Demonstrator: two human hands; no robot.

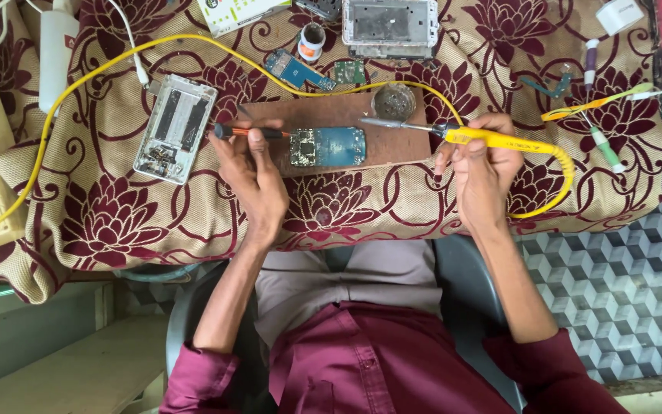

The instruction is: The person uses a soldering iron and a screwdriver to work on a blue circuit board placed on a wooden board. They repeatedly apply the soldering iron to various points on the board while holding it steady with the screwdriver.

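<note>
- While my left hand [250, 165] pinches the slim orange-and-black screwdriver [248, 132], its tip could skid on the small blue-and-green circuit board [329, 146] lying on the brown wooden block [331, 115].
- My right hand [478, 161] grips the yellow-handled soldering iron [453, 134]; its metal tip, above the board, could scorch nearby parts.
- That iron's yellow cord [78, 84] might snag.

I see the circuit board [328, 146] on the wooden block [331, 115] at frame centre, with the opened phone [175, 128] to its left.
</note>
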